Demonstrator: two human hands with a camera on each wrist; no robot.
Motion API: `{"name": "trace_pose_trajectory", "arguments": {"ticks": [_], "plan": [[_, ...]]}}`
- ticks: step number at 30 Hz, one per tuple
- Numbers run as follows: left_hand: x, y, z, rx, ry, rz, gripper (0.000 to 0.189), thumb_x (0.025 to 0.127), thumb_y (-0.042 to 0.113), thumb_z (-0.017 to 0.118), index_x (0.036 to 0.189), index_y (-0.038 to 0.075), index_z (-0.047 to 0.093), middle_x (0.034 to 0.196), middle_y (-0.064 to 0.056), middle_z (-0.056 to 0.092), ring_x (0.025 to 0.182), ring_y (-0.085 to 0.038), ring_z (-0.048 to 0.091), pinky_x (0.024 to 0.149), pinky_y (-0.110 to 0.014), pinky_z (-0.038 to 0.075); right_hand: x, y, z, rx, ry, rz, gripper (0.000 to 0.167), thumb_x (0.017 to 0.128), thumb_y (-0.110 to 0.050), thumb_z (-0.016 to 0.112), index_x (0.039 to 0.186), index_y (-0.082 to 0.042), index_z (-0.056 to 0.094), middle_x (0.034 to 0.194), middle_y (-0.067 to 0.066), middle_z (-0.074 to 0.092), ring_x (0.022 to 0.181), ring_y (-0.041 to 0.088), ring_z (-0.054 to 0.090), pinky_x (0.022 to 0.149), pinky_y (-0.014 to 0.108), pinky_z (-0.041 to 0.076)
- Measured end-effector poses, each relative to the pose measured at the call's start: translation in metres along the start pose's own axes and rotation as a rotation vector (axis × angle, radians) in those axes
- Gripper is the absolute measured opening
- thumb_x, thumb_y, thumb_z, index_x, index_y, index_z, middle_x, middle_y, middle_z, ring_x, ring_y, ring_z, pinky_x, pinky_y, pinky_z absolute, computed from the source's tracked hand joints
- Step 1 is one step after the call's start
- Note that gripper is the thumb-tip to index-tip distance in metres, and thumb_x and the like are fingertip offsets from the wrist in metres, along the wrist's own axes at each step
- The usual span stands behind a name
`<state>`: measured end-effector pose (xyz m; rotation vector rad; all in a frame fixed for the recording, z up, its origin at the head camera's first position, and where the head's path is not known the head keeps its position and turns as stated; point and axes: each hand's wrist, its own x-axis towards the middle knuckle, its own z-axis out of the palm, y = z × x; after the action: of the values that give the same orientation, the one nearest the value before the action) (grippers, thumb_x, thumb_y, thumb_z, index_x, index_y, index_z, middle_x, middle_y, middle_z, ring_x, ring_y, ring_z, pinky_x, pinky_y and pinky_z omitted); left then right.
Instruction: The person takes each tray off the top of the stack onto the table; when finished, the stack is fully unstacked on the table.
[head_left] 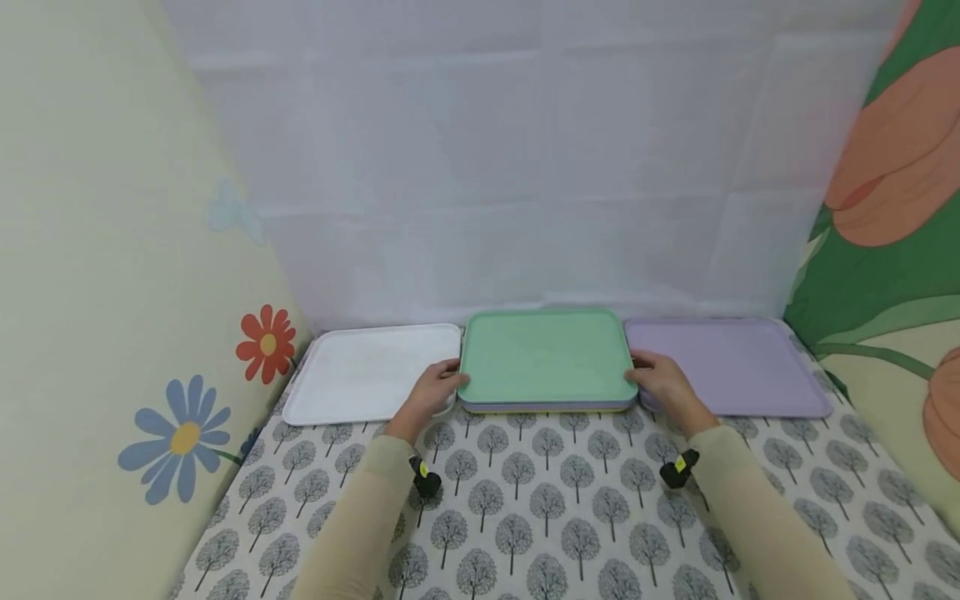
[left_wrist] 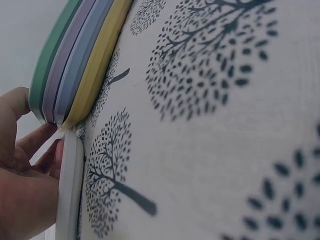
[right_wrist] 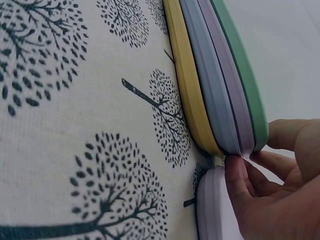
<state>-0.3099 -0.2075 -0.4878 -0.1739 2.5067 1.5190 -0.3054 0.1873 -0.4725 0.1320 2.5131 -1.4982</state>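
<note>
A light-green tray tops a stack in the middle of the table. Beneath it show the edges of a purple tray, a blue tray and, lowest, a yellow tray. At the stack's left end my left hand grips the edge, thumb on the green rim and a fingertip by the purple and blue rims. My right hand holds the opposite end likewise, its thumb at the green rim and fingers at the rims below. How far the fingers reach between the trays is hidden.
A white tray lies left of the stack, and a lilac tray lies right of it, both close alongside. The table has a tree-print cloth. A white sheet hangs behind, with painted walls at both sides.
</note>
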Motion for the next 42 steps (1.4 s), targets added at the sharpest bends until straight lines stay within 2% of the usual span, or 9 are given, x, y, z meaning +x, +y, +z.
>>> {"name": "trace_pose_trajectory", "arguments": {"ticks": [7, 19, 27, 33, 36, 42], "plan": [[0.001, -0.002, 0.001, 0.011, -0.001, 0.020, 0.062, 0.087, 0.041, 0.059, 0.140, 0.016, 0.040, 0.139, -0.009, 0.046, 0.129, -0.028, 0.041, 0.107, -0.048, 0.031, 0.001, 0.002, 0.001, 0.028, 0.026, 0.019, 0.055, 0.090, -0.019, 0.055, 0.142, -0.010, 0.037, 0.141, 0.015, 0.042, 0.131, 0.033, 0.036, 0.108, 0.046, 0.031], [-0.001, 0.000, 0.004, 0.014, 0.002, 0.011, 0.059, 0.087, 0.039, 0.059, 0.139, 0.017, 0.043, 0.135, -0.009, 0.050, 0.128, -0.027, 0.042, 0.107, -0.048, 0.032, -0.007, -0.005, -0.001, 0.143, 0.055, 0.027, 0.055, 0.091, -0.016, 0.055, 0.143, -0.013, 0.037, 0.134, 0.015, 0.045, 0.122, 0.030, 0.044, 0.101, 0.043, 0.041], [-0.003, 0.001, 0.005, 0.002, -0.006, 0.004, 0.059, 0.087, 0.039, 0.059, 0.139, 0.018, 0.042, 0.136, -0.009, 0.049, 0.129, -0.028, 0.041, 0.107, -0.049, 0.032, -0.009, -0.004, -0.007, 0.126, 0.014, -0.013, 0.058, 0.092, -0.022, 0.056, 0.144, -0.013, 0.034, 0.126, 0.019, 0.053, 0.109, 0.029, 0.056, 0.093, 0.040, 0.048], [-0.003, 0.002, 0.003, -0.002, -0.013, -0.008, 0.059, 0.087, 0.040, 0.059, 0.140, 0.019, 0.041, 0.137, -0.008, 0.048, 0.129, -0.028, 0.040, 0.107, -0.050, 0.031, -0.008, -0.004, -0.010, 0.221, -0.017, -0.021, 0.062, 0.090, -0.022, 0.060, 0.144, -0.012, 0.032, 0.131, 0.021, 0.051, 0.100, 0.022, 0.061, 0.089, 0.037, 0.050], [-0.004, 0.000, 0.002, 0.001, -0.017, 0.000, 0.061, 0.087, 0.042, 0.058, 0.141, 0.019, 0.040, 0.137, -0.009, 0.048, 0.129, -0.028, 0.040, 0.107, -0.050, 0.030, -0.010, -0.005, -0.010, 0.284, -0.028, 0.000, 0.063, 0.089, -0.020, 0.061, 0.144, -0.014, 0.033, 0.131, 0.020, 0.051, 0.095, 0.017, 0.062, 0.087, 0.035, 0.051], [-0.005, -0.003, 0.001, 0.010, -0.022, 0.024, 0.062, 0.088, 0.043, 0.057, 0.141, 0.017, 0.039, 0.139, -0.008, 0.046, 0.130, -0.028, 0.040, 0.108, -0.049, 0.029, -0.012, -0.004, -0.005, 0.348, -0.021, 0.040, 0.061, 0.090, -0.023, 0.060, 0.144, -0.019, 0.034, 0.128, 0.015, 0.053, 0.085, 0.011, 0.062, 0.073, 0.027, 0.053]]}}
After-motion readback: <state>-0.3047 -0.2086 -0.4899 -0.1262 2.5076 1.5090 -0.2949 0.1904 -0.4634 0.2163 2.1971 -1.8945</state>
